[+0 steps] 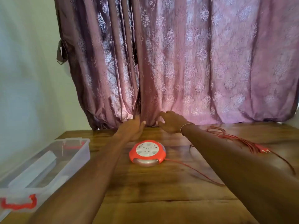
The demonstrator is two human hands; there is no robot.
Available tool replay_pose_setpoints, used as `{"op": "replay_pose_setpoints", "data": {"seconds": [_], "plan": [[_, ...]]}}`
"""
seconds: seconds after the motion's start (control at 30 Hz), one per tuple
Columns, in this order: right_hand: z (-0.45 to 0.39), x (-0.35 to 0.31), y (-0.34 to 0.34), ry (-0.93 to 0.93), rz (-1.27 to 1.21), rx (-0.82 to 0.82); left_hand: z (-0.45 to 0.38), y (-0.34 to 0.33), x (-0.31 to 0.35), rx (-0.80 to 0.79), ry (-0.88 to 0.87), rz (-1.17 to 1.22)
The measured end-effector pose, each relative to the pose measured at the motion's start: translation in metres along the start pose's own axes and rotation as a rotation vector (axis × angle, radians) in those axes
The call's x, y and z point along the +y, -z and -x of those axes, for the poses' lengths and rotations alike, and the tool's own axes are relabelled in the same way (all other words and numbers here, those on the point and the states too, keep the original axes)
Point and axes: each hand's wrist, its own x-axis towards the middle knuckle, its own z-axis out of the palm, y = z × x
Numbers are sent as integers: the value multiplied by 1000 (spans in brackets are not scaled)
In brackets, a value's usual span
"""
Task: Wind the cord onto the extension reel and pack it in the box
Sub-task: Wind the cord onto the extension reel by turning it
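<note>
A round red and white extension reel (147, 153) lies flat on the wooden table (161, 199), sockets facing up. Its thin red cord (192, 168) runs off to the right and ends in a loose bundle (226, 136) near the table's right side. Both my arms reach out over the table past the reel. My left hand (135, 128) hovers just beyond the reel with straight fingers and holds nothing. My right hand (169, 122) is spread a little to the right of it, fingers loosely bent, also holding nothing. A clear plastic box (76, 159) with red latches stands at the left.
A purple patterned curtain (178, 70) hangs behind the table's far edge, close to my fingertips. A pale wall (29, 78) is on the left. The box sits at the table's left edge, its lid on.
</note>
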Motion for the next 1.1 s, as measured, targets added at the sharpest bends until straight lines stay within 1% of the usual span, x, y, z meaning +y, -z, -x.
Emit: {"op": "replay_pose_setpoints", "data": {"seconds": [0.17,0.27,0.33,0.37,0.43,0.5,0.63,0.73,0.8,0.9,1.0,1.1], "plan": [[5,2,-26,-41,5,-185,13,-28,-13,-159,119,-7],[6,5,-41,-61,8,-244,22,-42,-17,-270,182,-3],[10,5,-51,-64,-13,-286,29,-52,-17,-325,315,80],[12,6,-56,-82,-41,-315,33,-58,-16,-322,372,122],[17,9,-72,-146,-165,-368,36,-70,-17,-259,425,198],[21,13,-87,-240,-375,-358,36,-78,-18,-194,444,243],[23,24,-101,-380,-705,-279,30,-89,-21,-51,421,262],[24,35,-97,-471,-1020,-311,21,-91,-21,105,388,374],[25,42,-91,-470,-1150,-345,12,-90,-21,223,359,490],[24,54,-79,-414,-1305,-326,-3,-81,-16,391,345,682],[23,61,-62,-388,-1436,-262,-21,-68,-8,523,364,903],[16,62,-42,-384,-1477,-146,-37,-58,5,589,338,1156]]}}
